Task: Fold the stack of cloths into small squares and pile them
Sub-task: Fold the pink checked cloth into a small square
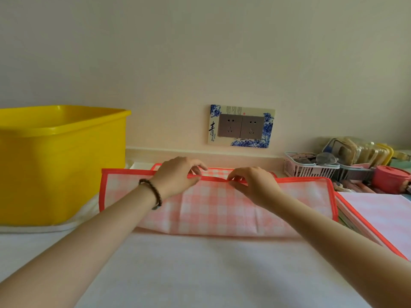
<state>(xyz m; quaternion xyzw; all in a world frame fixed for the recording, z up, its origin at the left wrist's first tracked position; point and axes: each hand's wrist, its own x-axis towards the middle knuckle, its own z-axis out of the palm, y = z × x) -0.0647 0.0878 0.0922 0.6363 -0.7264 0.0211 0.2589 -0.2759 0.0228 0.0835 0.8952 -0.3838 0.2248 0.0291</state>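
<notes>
One pink checked cloth point(218, 210) lies doubled on the white surface point(200, 274), its far edges meeting. The left hand point(175, 178) and right hand point(253, 185) each pinch that red hem — probably to square the layers — between the waiting stack point(378, 210) and a yellow tub point(62, 165)

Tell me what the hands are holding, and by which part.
The left hand and right hand pinch the pink checked cloth by its red far edge.

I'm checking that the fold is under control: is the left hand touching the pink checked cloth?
Touching. The head view shows the left hand pinching the red top edge of the pink checked cloth between thumb and fingers.
</notes>
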